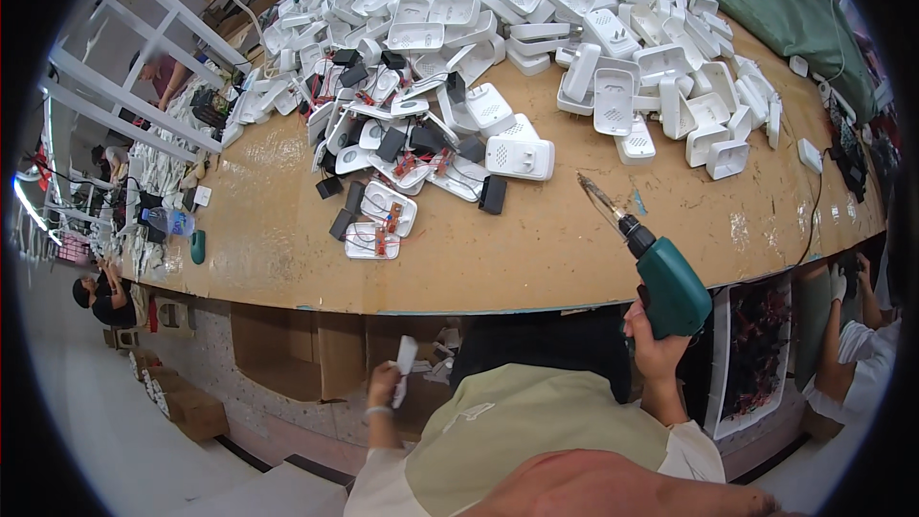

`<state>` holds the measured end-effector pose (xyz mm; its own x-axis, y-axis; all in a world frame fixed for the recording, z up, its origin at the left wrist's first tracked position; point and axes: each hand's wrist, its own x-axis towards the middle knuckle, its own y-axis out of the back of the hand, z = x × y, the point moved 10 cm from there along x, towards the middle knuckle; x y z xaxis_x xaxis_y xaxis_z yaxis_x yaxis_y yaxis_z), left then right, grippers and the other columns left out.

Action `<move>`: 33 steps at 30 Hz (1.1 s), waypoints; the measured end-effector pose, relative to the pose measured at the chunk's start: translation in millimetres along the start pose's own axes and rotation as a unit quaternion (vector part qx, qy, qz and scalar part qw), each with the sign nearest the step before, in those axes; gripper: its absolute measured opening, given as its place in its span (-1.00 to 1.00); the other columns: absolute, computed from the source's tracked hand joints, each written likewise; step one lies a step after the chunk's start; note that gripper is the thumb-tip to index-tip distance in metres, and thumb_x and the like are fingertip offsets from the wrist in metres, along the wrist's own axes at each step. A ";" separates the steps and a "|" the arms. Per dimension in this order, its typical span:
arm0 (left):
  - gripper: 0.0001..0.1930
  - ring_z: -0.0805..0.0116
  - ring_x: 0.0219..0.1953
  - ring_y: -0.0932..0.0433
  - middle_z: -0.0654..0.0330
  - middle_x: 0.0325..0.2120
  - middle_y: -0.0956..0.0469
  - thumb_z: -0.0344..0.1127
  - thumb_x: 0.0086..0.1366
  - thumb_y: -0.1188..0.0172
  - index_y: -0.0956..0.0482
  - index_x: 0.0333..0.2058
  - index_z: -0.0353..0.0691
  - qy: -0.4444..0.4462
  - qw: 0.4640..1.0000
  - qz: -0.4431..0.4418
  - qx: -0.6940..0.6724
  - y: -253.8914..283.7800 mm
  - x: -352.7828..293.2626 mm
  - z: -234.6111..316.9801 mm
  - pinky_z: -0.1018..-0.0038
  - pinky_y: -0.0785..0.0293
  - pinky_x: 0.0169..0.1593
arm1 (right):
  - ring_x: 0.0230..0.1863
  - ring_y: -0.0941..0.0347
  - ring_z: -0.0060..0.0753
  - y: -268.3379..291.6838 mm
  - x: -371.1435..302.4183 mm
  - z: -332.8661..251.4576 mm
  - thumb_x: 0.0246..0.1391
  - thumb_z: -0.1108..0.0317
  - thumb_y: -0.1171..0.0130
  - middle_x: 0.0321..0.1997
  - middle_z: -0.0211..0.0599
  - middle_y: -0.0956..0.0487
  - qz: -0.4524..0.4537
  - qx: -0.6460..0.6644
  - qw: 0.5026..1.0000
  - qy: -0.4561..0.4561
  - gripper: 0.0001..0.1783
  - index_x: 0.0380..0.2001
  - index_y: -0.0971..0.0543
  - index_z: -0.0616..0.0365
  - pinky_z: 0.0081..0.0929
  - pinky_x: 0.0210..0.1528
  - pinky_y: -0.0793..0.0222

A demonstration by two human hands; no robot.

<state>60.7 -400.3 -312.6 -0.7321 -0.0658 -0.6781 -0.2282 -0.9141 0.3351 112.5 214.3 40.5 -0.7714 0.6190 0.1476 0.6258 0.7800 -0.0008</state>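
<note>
My right hand (657,347) is wrapped round the handle of a green power screwdriver (672,289), whose long bit points up and left over the table's front edge. My left hand (383,385) is below the table edge, closed on a white plastic housing (406,362); slight blur hides its details. Beside that hand, an open cardboard box (392,330) has white pieces in it. On the table lie opened white housings with red wires, small circuit boards (387,230) and black blocks (492,195). A closed white plug housing (520,159) lies by them.
White plastic shells (450,10) are heaped across the back of the brown table (287,273), with more shells (613,101) at the right. A white crate (720,369) of red and dark parts stands below at right. Another person's arm (842,354) shows at far right.
</note>
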 end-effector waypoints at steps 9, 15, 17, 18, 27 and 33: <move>-0.57 -0.27 -0.02 -0.58 -0.31 -0.21 -0.60 -0.13 0.13 -0.28 -0.58 -0.18 -0.41 -0.054 0.885 0.014 0.462 -114.8 26.1 10.3 0.06 -0.55 0.05 | -0.53 -0.45 -0.64 3.0 2.2 -7.9 0.17 0.61 -0.18 -0.42 -0.34 -0.56 0.033 0.008 0.999 0.013 -0.77 -0.08 -0.51 0.34 -0.64 -0.52 -0.39; -0.83 0.18 -0.38 -0.67 0.11 -0.43 -0.64 -0.40 0.31 -0.25 -0.56 -0.14 -0.25 -0.379 0.807 -0.397 0.219 -176.7 -213.6 416.0 0.31 -0.55 -0.31 | -0.55 -0.37 -0.59 9.0 16.7 2.8 0.19 0.65 -0.11 -0.34 -0.26 -0.53 0.036 0.037 0.998 0.039 -0.57 0.14 -0.41 0.38 -0.61 -0.51 -0.35; -0.58 0.20 -0.19 -0.63 0.08 -0.18 -0.59 -0.37 0.25 -0.33 -0.47 0.06 -0.31 -0.545 0.780 -0.241 0.192 -186.4 -227.9 515.7 0.34 -0.55 -0.10 | -0.56 -0.35 -0.59 14.6 22.4 2.7 0.20 0.65 -0.10 -0.25 -0.21 -0.55 0.057 0.036 0.997 0.044 -0.57 0.14 -0.40 0.39 -0.60 -0.52 -0.34; -0.49 0.11 -0.05 -0.56 0.02 -0.08 -0.55 -0.32 0.19 -0.37 -0.43 0.08 -0.34 -0.648 0.704 -0.104 0.271 -201.7 -220.0 552.5 0.28 -0.48 0.01 | -0.57 -0.35 -0.59 18.0 21.9 4.3 0.21 0.65 -0.09 -0.20 -0.18 -0.56 0.061 0.033 0.996 0.055 -0.58 0.15 -0.40 0.39 -0.60 -0.53 -0.34; -0.35 -0.12 -0.13 -0.56 -0.22 -0.18 -0.53 -0.19 0.07 -0.38 -0.35 0.02 -0.51 -0.765 0.532 -0.004 0.363 -298.6 -165.8 574.2 0.12 -0.49 -0.05 | -0.62 -0.34 -0.66 78.3 -16.4 -0.2 0.22 0.55 -0.15 -0.48 -0.37 -0.49 0.155 0.033 0.987 0.029 -0.58 0.14 -0.42 0.33 -0.68 -0.57 -0.27; -0.53 -0.30 -0.11 -0.51 -0.27 -0.16 -0.49 -0.32 0.18 -0.23 -0.33 0.03 -0.35 -0.637 0.610 -0.272 0.386 -308.8 -174.8 565.5 0.00 -0.46 -0.05 | -0.63 -0.32 -0.63 67.1 0.1 -10.1 0.21 0.58 -0.11 -0.47 -0.31 -0.49 0.147 0.018 0.989 0.029 -0.63 0.09 -0.43 0.36 -0.65 -0.55 -0.28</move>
<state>-103.9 119.7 72.4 -0.2059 0.9763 0.0666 -0.5332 -0.1690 0.8289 155.5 265.8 50.5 -0.5486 0.8135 0.1930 0.8162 0.5711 -0.0875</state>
